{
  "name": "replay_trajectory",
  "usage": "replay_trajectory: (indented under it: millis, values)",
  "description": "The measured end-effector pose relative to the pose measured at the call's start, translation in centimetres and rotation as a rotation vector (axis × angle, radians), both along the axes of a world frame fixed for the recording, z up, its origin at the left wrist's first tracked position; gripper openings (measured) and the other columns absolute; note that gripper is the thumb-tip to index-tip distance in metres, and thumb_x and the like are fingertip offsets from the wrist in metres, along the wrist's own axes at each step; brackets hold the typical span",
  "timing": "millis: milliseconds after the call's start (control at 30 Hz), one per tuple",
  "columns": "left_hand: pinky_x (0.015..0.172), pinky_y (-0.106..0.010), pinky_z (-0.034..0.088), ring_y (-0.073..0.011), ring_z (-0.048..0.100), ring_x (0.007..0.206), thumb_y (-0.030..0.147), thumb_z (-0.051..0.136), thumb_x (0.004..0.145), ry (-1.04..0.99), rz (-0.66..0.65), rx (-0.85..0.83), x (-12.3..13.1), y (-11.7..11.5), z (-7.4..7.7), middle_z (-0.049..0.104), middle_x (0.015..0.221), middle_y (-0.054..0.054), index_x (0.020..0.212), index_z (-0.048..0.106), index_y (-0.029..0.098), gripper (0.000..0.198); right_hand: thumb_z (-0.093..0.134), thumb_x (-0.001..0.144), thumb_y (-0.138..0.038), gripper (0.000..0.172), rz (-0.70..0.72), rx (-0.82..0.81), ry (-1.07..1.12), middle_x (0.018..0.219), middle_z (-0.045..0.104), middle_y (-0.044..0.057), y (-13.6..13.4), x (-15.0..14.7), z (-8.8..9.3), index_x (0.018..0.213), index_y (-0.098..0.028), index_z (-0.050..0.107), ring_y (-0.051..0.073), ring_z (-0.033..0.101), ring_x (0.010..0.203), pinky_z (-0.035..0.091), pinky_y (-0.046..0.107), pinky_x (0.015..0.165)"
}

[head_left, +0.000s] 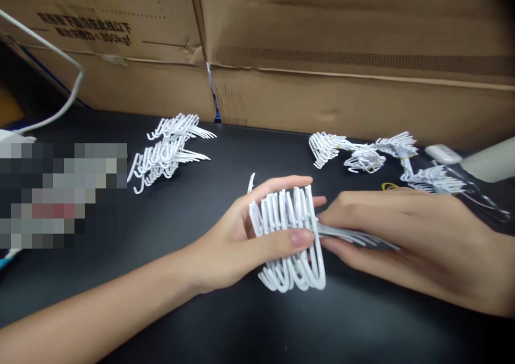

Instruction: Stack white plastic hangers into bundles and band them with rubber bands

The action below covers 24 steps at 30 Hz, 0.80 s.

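Note:
A bundle of white hooks [287, 267], bent from coated wire, is held over the dark table. My left hand [241, 235] wraps round the curved ends, its thumb pressed across the front and its fingers behind. The straight stems fan out to the right, where my right hand [406, 235] pinches them between thumb and fingers. Part of the stems is hidden behind that hand. Just behind my left hand a single white wire end [251, 182] shows on the table.
Loose piles of white hooks [169, 149] lie at the back left. Banded bundles of hooks [366, 160] lie at the back right, near yellow rubber bands [390, 186] and a white device [443, 153]. Cardboard boxes [322, 101] line the rear edge. A white cable [76, 79] curves at left.

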State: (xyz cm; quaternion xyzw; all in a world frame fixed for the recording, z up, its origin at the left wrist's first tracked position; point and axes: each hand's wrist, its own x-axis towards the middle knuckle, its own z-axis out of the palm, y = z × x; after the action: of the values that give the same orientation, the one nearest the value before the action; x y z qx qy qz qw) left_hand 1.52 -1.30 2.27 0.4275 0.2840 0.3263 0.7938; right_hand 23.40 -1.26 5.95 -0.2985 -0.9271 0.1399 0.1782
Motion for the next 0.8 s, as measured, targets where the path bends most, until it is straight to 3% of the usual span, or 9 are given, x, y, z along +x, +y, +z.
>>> replay_trajectory:
  millis: [133, 333, 467, 567, 800]
  values:
    - [0.082, -0.03, 0.056, -0.0227, 0.067, 0.099, 0.021, 0.071, 0.078, -0.031, 0.008, -0.006, 0.1, 0.1, -0.1, 0.06, 0.128, -0.008, 0.124, 0.053, 0.027, 0.05, 0.05, 0.092, -0.021, 0.013, 0.038, -0.016, -0.003, 0.091, 0.066, 0.004, 0.0, -0.1, -0.2, 0.097, -0.02, 0.062, 0.013, 0.062, 0.073, 0.046, 0.021, 0.063]
    - [0.077, -0.03, 0.056, -0.0168, 0.07, 0.082, 0.021, 0.07, 0.078, -0.004, 0.001, -0.026, 0.0, 0.0, -0.1, 0.063, 0.123, -0.007, 0.124, 0.052, 0.029, 0.051, 0.048, 0.093, -0.02, 0.014, 0.039, 0.057, -0.023, 0.085, 0.064, 0.003, -0.2, -0.2, -0.8, 0.096, -0.02, 0.062, 0.012, 0.059, 0.066, 0.043, 0.023, 0.057]
    - [0.074, -0.03, 0.056, -0.0182, 0.069, 0.082, 0.02, 0.075, 0.072, 0.015, -0.004, -0.015, 0.0, 0.0, -0.3, 0.064, 0.119, -0.006, 0.125, 0.05, 0.029, 0.059, 0.046, 0.094, -0.018, 0.015, 0.071, 0.094, -0.024, 0.083, 0.063, 0.003, -0.3, -0.5, -1.0, 0.092, -0.019, 0.061, 0.011, 0.058, 0.065, 0.042, 0.022, 0.057]
    - [0.07, -0.026, 0.056, -0.018, 0.069, 0.082, 0.017, 0.076, 0.069, 0.058, 0.037, 0.028, 0.2, 0.0, -0.4, 0.067, 0.111, -0.006, 0.117, 0.053, 0.025, 0.054, 0.045, 0.094, -0.017, 0.017, 0.08, 0.073, -0.006, 0.082, 0.063, 0.004, -0.3, -0.8, -1.1, 0.09, -0.018, 0.061, 0.012, 0.059, 0.065, 0.044, 0.022, 0.06]
    - [0.063, -0.024, 0.057, -0.0169, 0.07, 0.073, 0.017, 0.073, 0.073, 0.128, 0.123, 0.13, -0.1, 0.3, 0.5, 0.069, 0.107, -0.005, 0.111, 0.056, 0.022, 0.042, 0.049, 0.092, -0.021, 0.018, 0.05, 0.042, 0.121, 0.086, 0.067, 0.005, 0.0, -1.0, -1.0, 0.107, -0.018, 0.059, 0.013, 0.063, 0.07, 0.048, 0.022, 0.059]
